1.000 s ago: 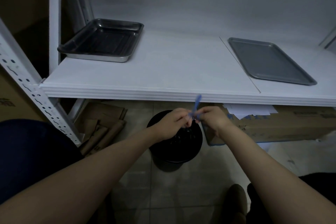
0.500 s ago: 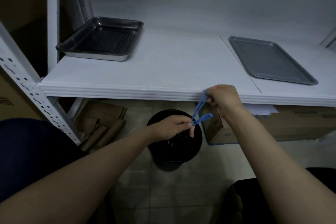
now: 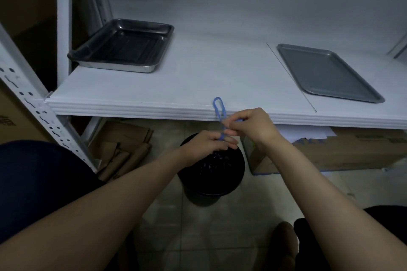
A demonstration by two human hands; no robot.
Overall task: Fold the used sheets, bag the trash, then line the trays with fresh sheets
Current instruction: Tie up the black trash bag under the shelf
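A black trash bin (image 3: pixel 211 182) lined with a black bag stands on the floor below the shelf edge. Above it my left hand (image 3: pixel 207 145) and my right hand (image 3: pixel 251 127) both pinch the blue drawstring (image 3: pixel 219 109), whose loop stands up between them in front of the shelf edge. The bag's gathered neck lies under my left hand. On the white shelf (image 3: pixel 198 86) sit a deep steel tray (image 3: pixel 125 46) at the left and a flat grey tray (image 3: pixel 326 72) at the right, both bare.
A white stack of paper sheets (image 3: pixel 306 133) lies on a cardboard box (image 3: pixel 343 152) under the shelf at right. Flattened brown cardboard (image 3: pixel 123 145) lies on the tiled floor at left. A perforated white rack post (image 3: pixel 33 103) slants at far left.
My right hand, which had pulled the blue drawstring up and right to the shelf edge, has come back down next to my left hand. The string now forms an upright loop.
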